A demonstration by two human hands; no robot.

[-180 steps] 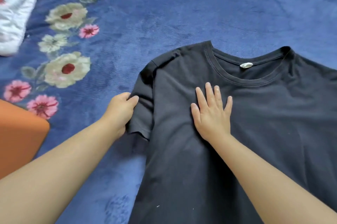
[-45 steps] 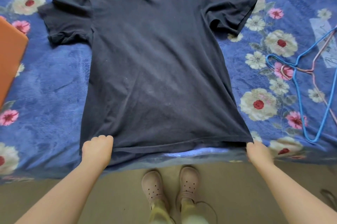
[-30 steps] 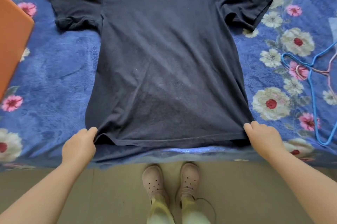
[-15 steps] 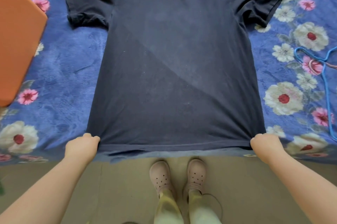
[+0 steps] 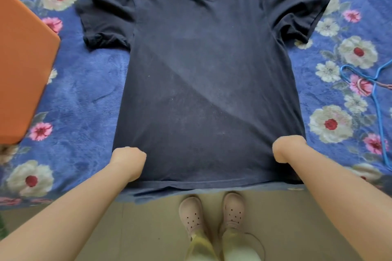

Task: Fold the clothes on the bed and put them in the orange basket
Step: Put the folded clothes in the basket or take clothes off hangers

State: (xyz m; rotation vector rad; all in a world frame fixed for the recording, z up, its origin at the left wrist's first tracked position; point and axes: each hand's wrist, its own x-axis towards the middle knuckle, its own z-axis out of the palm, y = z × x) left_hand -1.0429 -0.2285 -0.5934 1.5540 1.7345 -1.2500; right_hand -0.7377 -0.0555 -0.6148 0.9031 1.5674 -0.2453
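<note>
We see blue flower blanket [image 5: 89, 90]. Black shirt [image 5: 207, 73] flat in middle (neck at 12 o'clock). Orange basket [image 5: 23, 65] at 9 o'clock. Left hand [image 5: 128, 159], right hand [image 5: 288, 150] on shirt bottom, fingers hidden; grip unclear.

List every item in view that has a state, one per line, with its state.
black T-shirt: spread flat on the bed, front up, unfolded, hem at the bed's edge.
left hand: on the shirt's lower left side, fingers curled under, out of sight.
right hand: on the shirt's lower right side, fingers likewise hidden.
orange basket: on the bed left of the shirt, contents not visible.
blue hanger: lying bare on the blanket, right.
</note>
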